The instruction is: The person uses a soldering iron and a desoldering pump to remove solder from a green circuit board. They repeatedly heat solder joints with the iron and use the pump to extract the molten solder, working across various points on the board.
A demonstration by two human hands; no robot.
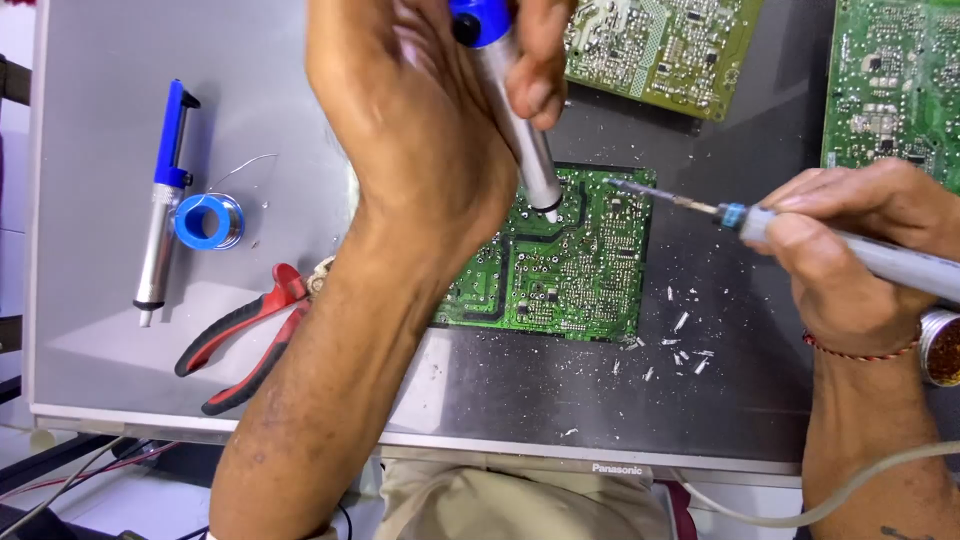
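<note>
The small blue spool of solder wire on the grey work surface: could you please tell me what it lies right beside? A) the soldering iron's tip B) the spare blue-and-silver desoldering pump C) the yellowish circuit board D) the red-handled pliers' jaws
B: the blue spool of solder wire lies against the spare blue-and-silver desoldering pump at the left of the grey work surface, apart from the red-handled pliers below it.
</note>
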